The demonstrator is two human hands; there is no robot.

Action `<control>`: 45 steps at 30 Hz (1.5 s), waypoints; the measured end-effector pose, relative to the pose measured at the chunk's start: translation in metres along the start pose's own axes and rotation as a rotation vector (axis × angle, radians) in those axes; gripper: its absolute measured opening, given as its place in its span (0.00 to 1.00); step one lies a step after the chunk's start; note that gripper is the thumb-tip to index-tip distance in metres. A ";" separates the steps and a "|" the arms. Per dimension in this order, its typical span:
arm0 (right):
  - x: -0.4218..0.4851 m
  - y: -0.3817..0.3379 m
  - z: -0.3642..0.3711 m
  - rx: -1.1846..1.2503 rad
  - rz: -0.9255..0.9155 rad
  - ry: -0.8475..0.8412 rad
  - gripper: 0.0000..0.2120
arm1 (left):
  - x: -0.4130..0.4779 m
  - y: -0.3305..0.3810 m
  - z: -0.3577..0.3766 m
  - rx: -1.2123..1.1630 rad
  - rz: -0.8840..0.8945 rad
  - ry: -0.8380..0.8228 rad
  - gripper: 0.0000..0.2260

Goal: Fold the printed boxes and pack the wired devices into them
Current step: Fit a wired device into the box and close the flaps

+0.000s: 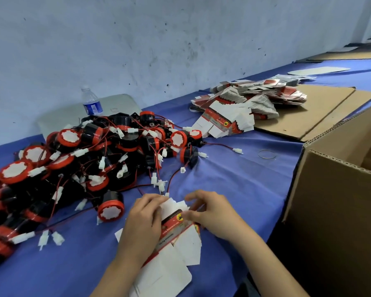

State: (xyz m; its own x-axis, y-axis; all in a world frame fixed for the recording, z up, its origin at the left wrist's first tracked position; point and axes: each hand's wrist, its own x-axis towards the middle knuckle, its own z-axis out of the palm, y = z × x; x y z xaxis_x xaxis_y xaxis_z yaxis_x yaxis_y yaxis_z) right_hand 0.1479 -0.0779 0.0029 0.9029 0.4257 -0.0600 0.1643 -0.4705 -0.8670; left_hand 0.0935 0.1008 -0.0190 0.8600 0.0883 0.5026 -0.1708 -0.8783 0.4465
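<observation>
A flat printed box blank (pixel 176 224), red and white, lies on the blue cloth near the front edge. My left hand (pixel 144 219) grips its left side with curled fingers. My right hand (pixel 212 213) pinches its upper flaps from the right. More flat white blanks (pixel 167 275) lie underneath, toward me. A big heap of wired devices (pixel 90 159), black and red round units with white connectors on red and black leads, covers the left of the table. One such device (pixel 110 209) stands just left of my left hand.
A pile of flat printed blanks (pixel 244 106) lies at the back right on cardboard sheets (pixel 321 112). An open brown carton (pixel 338 202) stands at the right. A water bottle (pixel 91 102) and a grey tray stand by the wall. A rubber band (pixel 267 154) lies on the cloth.
</observation>
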 end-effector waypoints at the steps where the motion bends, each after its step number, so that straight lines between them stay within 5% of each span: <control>1: 0.001 -0.001 0.001 -0.028 -0.004 0.003 0.17 | 0.001 0.002 -0.002 -0.016 -0.011 0.050 0.13; 9: 0.008 -0.008 0.015 -0.153 -0.034 0.090 0.15 | 0.001 0.010 -0.007 -0.109 0.005 0.234 0.12; 12: 0.009 -0.009 0.018 -0.116 -0.055 0.078 0.06 | 0.001 0.012 -0.009 -0.126 0.038 0.268 0.14; 17: 0.010 -0.006 0.019 0.179 -0.017 0.054 0.10 | 0.001 0.010 -0.009 -0.120 0.022 0.318 0.15; 23: 0.011 -0.010 0.002 0.763 0.022 0.211 0.06 | 0.000 0.005 -0.013 -0.339 -0.239 0.303 0.20; 36: 0.009 -0.006 -0.001 0.613 -0.031 0.323 0.03 | -0.001 0.003 -0.008 -0.274 -0.106 0.070 0.38; 45: 0.007 -0.020 0.006 0.695 -0.140 0.312 0.16 | -0.003 0.006 -0.009 -0.284 -0.158 0.168 0.31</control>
State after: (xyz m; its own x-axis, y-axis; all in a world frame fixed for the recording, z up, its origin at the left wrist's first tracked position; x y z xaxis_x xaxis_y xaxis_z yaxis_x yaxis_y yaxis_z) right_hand 0.1486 -0.0613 0.0167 0.9791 0.1599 0.1257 0.0909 0.2088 -0.9737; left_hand 0.0860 0.0994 -0.0113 0.7996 0.3091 0.5148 -0.1889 -0.6844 0.7042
